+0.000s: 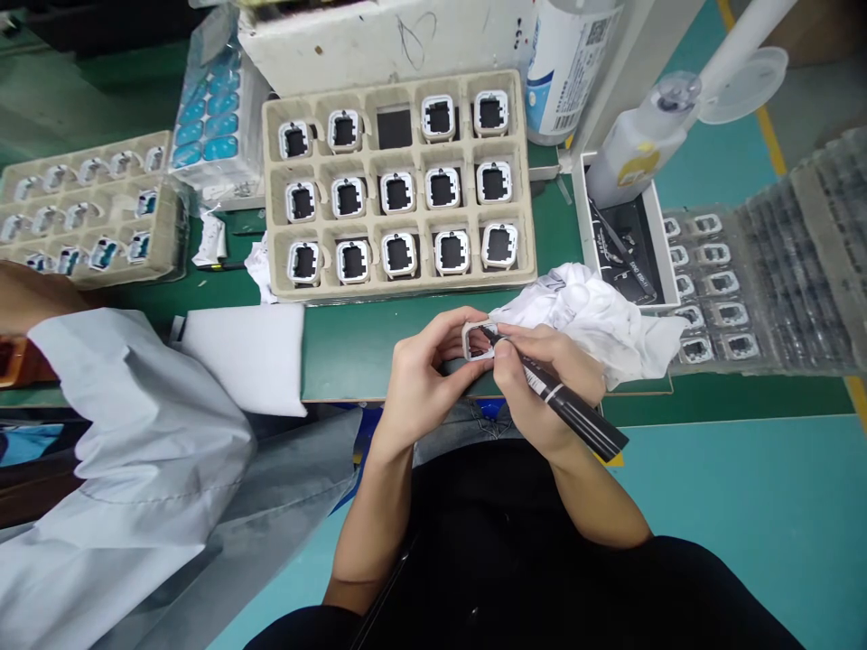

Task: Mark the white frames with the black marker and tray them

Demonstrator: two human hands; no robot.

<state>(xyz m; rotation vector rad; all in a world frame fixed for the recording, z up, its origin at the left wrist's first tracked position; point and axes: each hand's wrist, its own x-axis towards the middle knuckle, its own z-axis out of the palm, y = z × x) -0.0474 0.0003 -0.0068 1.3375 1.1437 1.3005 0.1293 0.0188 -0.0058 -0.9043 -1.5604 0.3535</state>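
Observation:
Between the fingers of my left hand (430, 366) sits a small whitish square frame (469, 341), rounded at the corners and hollow in the middle. My right hand (545, 379) grips a thick black marker pen (579, 417), its tip against or very close to the frame's inner right edge. Both hands meet just over the front edge of the green table. Ahead of them lies a beige molded tray (406, 293) with rows of similar square frames in its pockets; one pocket in the back row has no frame. A crumpled white cloth (582, 311) lies beyond my right hand.
A co-worker's grey sleeve (155, 424) reaches in from the left, near a white foam sheet (250, 352) and another parts tray (101, 271). At right stand a white box (667, 262) with a bottle (627, 158), a larger bottle (565, 77) and stacked clear trays (799, 262).

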